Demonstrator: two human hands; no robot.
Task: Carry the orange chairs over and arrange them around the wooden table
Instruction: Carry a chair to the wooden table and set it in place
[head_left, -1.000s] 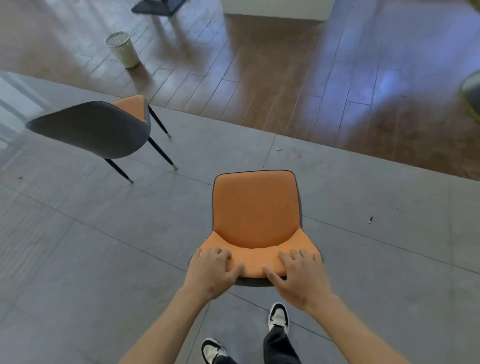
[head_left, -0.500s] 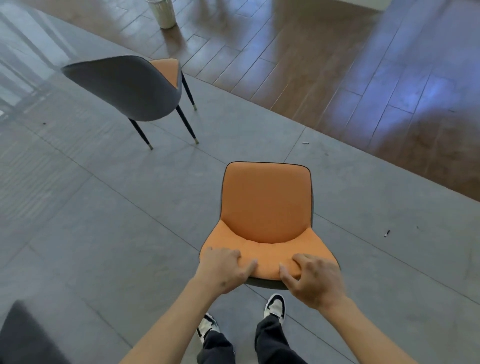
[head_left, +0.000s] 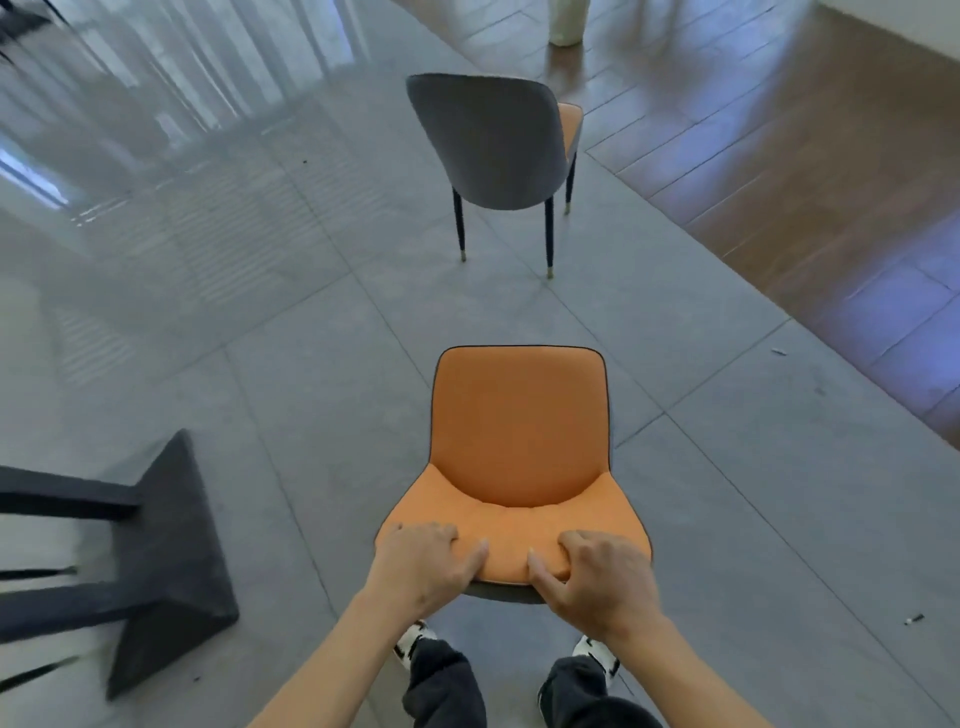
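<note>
The near orange chair (head_left: 519, 467) sits low in the centre of the view, above the grey tiled floor (head_left: 260, 338), its orange inner surface turned up toward the camera. The left hand (head_left: 423, 569) clamps its near edge on the left, fingers curled over the orange padding and thumb lying on top. The right hand (head_left: 597, 584) grips the same edge on the right, fingers bent and pressing into the cushion. Two orange chairs are visible: the second chair (head_left: 498, 150) stands well apart ahead, grey back toward the camera, on four dark legs. A dark furniture base (head_left: 166, 561) lies at left, blurred. Wooden flooring (head_left: 779, 156) begins at right.
</note>
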